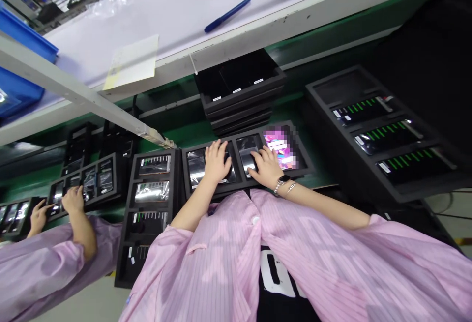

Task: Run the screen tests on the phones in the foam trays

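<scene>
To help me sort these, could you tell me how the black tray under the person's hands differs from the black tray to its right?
The tray under the hands has the left hand and right hand on it, while the right tray has no hand on it. The first holds glossy dark panels and a lit pink screen; the second holds three dark panels striped with green. Both are black compartmented trays.

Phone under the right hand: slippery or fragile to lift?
Likely slippery: the phone shows a glossy, mirror-like face under the right hand. Probably fragile too, as it looks like glass and sits in its own slot in the black tray.
</scene>
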A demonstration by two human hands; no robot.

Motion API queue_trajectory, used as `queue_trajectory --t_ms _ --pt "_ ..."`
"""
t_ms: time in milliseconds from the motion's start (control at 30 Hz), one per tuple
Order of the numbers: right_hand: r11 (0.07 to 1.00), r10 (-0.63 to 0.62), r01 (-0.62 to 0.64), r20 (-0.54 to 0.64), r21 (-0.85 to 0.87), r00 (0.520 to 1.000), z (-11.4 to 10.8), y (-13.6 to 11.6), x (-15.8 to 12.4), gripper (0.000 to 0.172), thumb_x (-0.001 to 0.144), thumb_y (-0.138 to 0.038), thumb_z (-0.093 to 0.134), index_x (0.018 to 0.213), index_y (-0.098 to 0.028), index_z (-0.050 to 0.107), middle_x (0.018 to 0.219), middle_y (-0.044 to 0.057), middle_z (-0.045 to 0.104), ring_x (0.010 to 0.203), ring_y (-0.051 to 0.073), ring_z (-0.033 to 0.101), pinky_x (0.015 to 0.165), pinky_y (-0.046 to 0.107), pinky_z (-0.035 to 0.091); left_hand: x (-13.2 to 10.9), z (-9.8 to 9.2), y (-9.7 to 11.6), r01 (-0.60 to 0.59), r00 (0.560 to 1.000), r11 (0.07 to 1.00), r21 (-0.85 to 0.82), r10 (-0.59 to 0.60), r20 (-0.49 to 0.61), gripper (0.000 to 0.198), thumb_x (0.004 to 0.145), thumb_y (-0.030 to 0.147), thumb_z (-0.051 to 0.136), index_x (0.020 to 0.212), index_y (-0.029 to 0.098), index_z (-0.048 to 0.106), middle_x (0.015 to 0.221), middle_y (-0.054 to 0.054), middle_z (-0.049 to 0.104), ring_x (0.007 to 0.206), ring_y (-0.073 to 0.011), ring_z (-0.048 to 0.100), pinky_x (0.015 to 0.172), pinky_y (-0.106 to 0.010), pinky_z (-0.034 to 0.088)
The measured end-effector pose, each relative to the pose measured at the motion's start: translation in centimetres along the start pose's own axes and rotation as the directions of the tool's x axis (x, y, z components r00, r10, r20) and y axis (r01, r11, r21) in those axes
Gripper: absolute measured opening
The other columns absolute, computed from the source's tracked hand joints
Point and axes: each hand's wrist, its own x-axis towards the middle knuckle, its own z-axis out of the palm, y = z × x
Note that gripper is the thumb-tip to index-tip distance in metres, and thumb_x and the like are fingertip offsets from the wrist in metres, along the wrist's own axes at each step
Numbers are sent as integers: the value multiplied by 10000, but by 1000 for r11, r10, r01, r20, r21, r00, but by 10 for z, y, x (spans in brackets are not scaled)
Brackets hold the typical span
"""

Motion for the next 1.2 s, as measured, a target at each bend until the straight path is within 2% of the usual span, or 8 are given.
queue_trajectory --t_ms 100,233,433,733,833,967,1100,1200 --pt "1000 -23 23 -28 -4 999 0 -2 5 588 889 -413 601 1380 -89 582 1364 236 545 1456 407 317 1210 629 257 10 17 16 -77 996 997 13 76 43 578 974 263 496 1544 193 437 1641 -140 400 1537 -305 352 1279 -536 268" --pt "999 -32 32 -52 -16 998 -2 -3 10 561 876 -428 641 1332 -101 631 1333 223 558 1443 394 340 1209 574 306 17 31 14 -88 996 995 39 87 12 557 961 147 421 1516 172 474 1582 -153 478 1487 -278 428 1280 -542 257" --pt "999 -39 38 -54 -22 998 -3 -1 14 542 866 -440 665 1299 -114 657 1346 224 543 1444 393 337 1211 578 307 24 36 7 -76 997 995 58 75 13 550 944 120 427 1473 217 541 1571 -154 486 1475 -299 431 1251 -575 279" --pt "999 -36 37 -33 15 999 -4 4 8 583 904 -438 585 1346 -58 596 1375 266 523 1453 426 311 1211 646 250 22 33 23 -44 999 994 -97 42 -32 448 952 202 478 1384 203 596 1521 -136 535 1419 -289 472 1251 -543 288" --pt "998 -33 36 -67 51 997 -9 9 -5 566 937 -452 547 1360 -78 577 1449 244 516 1448 409 353 1225 684 178 0 24 24 -48 992 986 -161 29 -119 387 994 276 463 1344 198 609 1532 -146 512 1440 -274 449 1249 -524 300" --pt "995 -44 53 -109 84 993 -19 23 -46 512 991 -488 481 1338 -126 585 1497 211 498 1434 378 398 1217 696 187 -70 7 20 -2 985 988 -154 -25 -171 368 996 322 503 1328 210 615 1529 -148 495 1458 -285 413 1255 -552 279" --pt "999 -33 34 -81 9 996 -30 33 -82 494 1003 -490 464 1312 -135 616 1511 236 464 1422 400 405 1172 743 218 -129 -5 15 177 976 982 -65 -184 -116 414 989 378 538 1357 206 622 1545 -182 440 1489 -359 339 1244 -634 245" --pt "999 -20 20 -10 -42 1000 -40 31 -81 483 1011 -498 473 1335 -173 624 1557 220 406 1468 423 327 1148 790 195 -135 -11 18 276 961 961 -6 -276 -14 459 993 437 545 1404 243 605 1592 -185 363 1505 -396 308 1235 -694 195"
